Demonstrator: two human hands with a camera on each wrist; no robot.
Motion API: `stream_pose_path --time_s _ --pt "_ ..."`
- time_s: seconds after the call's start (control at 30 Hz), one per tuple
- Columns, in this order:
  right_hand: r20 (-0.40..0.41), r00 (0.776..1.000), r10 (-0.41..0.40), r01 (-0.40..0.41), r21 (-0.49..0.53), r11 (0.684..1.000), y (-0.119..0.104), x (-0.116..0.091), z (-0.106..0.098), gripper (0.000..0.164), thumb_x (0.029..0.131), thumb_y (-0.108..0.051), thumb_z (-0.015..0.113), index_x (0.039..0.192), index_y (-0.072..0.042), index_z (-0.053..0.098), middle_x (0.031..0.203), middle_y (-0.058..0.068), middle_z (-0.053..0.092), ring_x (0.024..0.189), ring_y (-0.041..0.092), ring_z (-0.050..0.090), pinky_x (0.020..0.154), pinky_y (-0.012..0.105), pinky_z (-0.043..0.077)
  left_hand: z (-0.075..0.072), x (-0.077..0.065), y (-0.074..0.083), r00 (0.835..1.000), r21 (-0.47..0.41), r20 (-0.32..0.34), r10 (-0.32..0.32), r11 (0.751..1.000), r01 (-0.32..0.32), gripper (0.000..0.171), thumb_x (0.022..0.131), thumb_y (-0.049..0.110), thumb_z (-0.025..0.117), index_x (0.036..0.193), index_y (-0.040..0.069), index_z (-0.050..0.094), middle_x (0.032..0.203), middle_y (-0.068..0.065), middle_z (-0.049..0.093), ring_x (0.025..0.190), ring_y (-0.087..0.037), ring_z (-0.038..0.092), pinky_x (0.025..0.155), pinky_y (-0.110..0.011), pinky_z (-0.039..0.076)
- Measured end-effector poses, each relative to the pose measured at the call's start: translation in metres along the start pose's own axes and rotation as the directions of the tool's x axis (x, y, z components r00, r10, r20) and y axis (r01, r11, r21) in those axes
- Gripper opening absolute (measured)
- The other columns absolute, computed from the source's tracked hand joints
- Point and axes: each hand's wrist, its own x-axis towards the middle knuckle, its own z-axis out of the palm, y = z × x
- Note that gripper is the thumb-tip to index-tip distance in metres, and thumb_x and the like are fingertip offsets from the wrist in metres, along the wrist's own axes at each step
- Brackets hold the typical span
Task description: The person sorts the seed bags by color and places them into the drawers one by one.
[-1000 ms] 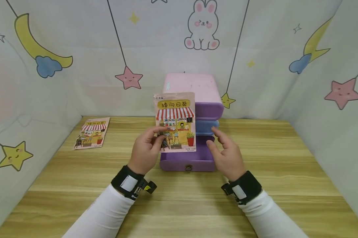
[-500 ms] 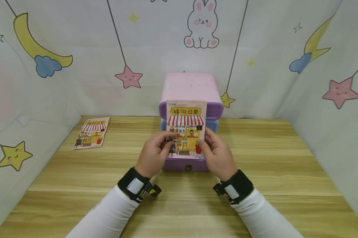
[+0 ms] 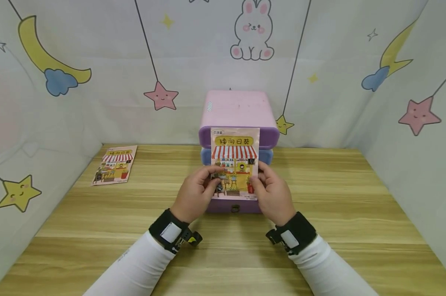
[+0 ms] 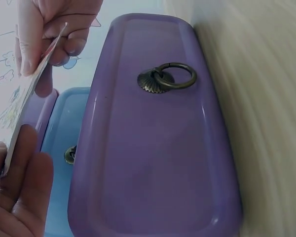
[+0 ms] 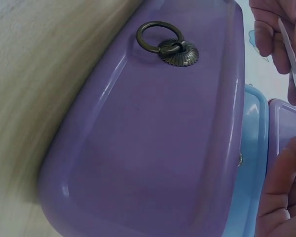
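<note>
Upright between both hands is a flat pink seed packet (image 3: 235, 164) with a striped awning printed on its front. My left hand (image 3: 195, 191) pinches its left edge between thumb and fingers. On the opposite edge, my right hand (image 3: 275, 193) grips it the same way. Behind the packet stands a small drawer cabinet (image 3: 239, 109) with a pink top. Its purple bottom drawer (image 4: 153, 138) is pulled out, and the packet hides the inside of it in the head view. A blue drawer (image 5: 251, 128) sits above that one, less far out.
A second, matching packet (image 3: 113, 165) lies on the wooden table (image 3: 337, 197) at the left. A brass ring pull (image 4: 176, 76) hangs on the purple drawer's front. A white curtain (image 3: 193, 49) with printed stars and a rabbit encloses the back and sides.
The packet has moved right and slightly down with my left hand. My right hand, earlier apart from it, now holds its right edge. The cabinet and second packet have stayed put.
</note>
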Motion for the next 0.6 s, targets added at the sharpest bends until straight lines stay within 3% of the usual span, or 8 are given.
stream_pose_path --time_s 0.23,0.47,0.6 --pt "-0.013 0.998 0.057 -0.057 -0.024 0.998 -0.005 0.000 -0.002 0.042 0.099 -0.018 0.054 0.139 -0.010 0.047 0.100 0.010 0.072 0.053 0.009 0.051 0.041 0.024 0.040 -0.001 0.000 -0.001 1.000 0.015 0.018 -0.014 1.000 0.014 0.029 0.095 0.009 0.058 0.122 0.021 0.060 0.102 0.004 0.061 0.063 -0.008 0.052 0.050 -0.023 0.047" --pt "-0.022 0.996 0.082 -0.082 -0.039 0.996 -0.035 -0.005 -0.010 0.039 0.098 -0.009 0.054 0.135 0.000 0.049 0.093 0.016 0.070 0.049 0.004 0.042 0.042 0.022 0.037 -0.005 0.000 -0.002 1.000 -0.001 0.001 -0.017 1.000 0.017 0.030 0.094 0.009 0.060 0.123 0.019 0.061 0.102 0.000 0.062 0.064 -0.008 0.054 0.049 -0.023 0.048" --pt "-0.020 0.996 0.092 -0.092 -0.013 0.996 -0.039 -0.004 -0.014 0.037 0.097 -0.007 0.054 0.134 -0.001 0.051 0.091 0.017 0.070 0.048 0.004 0.041 0.042 0.021 0.036 -0.010 0.000 -0.004 0.999 0.010 -0.017 -0.029 1.000 0.030 0.031 0.095 0.010 0.059 0.125 0.018 0.060 0.111 -0.002 0.065 0.070 -0.010 0.060 0.052 -0.023 0.049"
